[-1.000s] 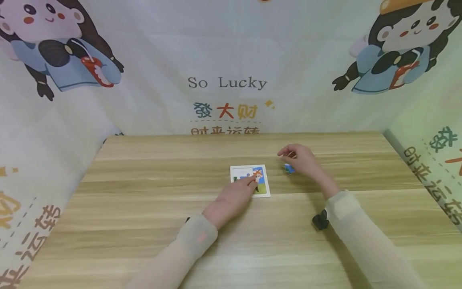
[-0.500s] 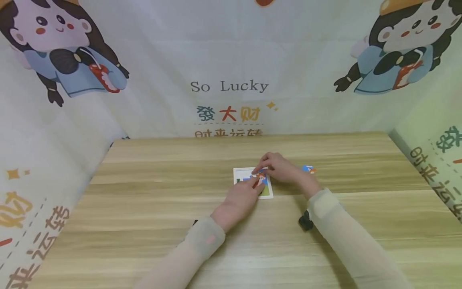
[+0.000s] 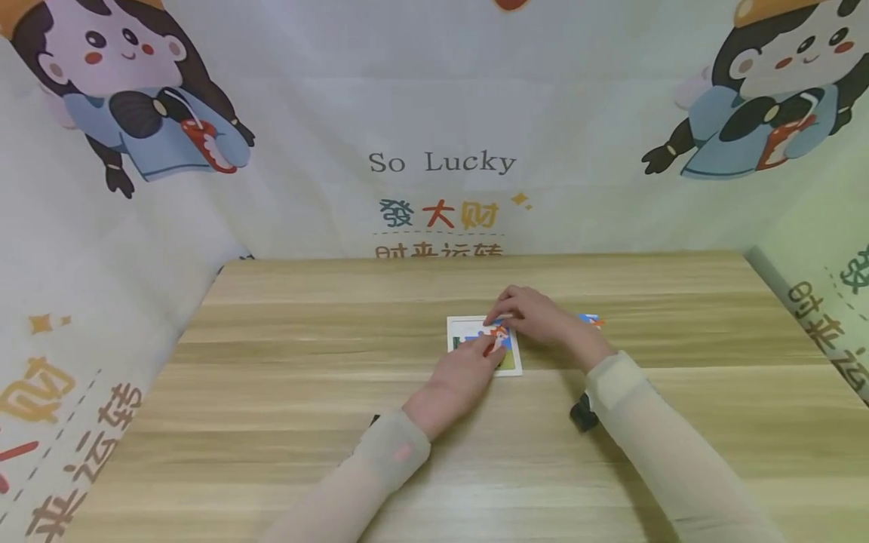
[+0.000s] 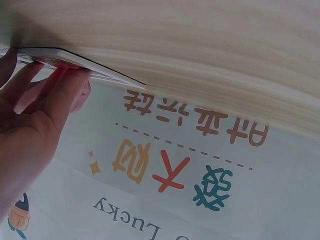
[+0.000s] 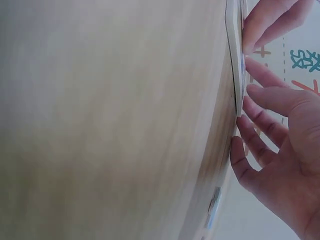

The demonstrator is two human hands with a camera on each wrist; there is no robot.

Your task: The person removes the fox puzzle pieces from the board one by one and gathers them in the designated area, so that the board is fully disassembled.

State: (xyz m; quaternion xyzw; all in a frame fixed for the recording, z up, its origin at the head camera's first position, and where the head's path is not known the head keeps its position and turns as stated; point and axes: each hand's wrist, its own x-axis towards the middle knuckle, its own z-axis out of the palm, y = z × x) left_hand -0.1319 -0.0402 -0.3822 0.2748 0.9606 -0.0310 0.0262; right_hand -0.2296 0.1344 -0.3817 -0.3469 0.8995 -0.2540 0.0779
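A small white-framed picture puzzle board lies flat in the middle of the wooden table. My left hand rests its straight fingertips on the board's near part; in the left wrist view the fingers press against the board's edge. My right hand reaches in from the right, and its fingertips touch a blue-and-orange piece on the board's upper right. Its fingers are spread, not curled round anything. One loose piece lies on the table just right of the right hand.
Printed fabric walls with cartoon figures and lettering close the table at the back and on both sides. A black wrist camera hangs under my right forearm. Bare wood lies to the left and in front of the board.
My right hand has come left from the loose pieces to the board, bringing one piece with it. One piece stays on the table. My left hand has stayed on the board.
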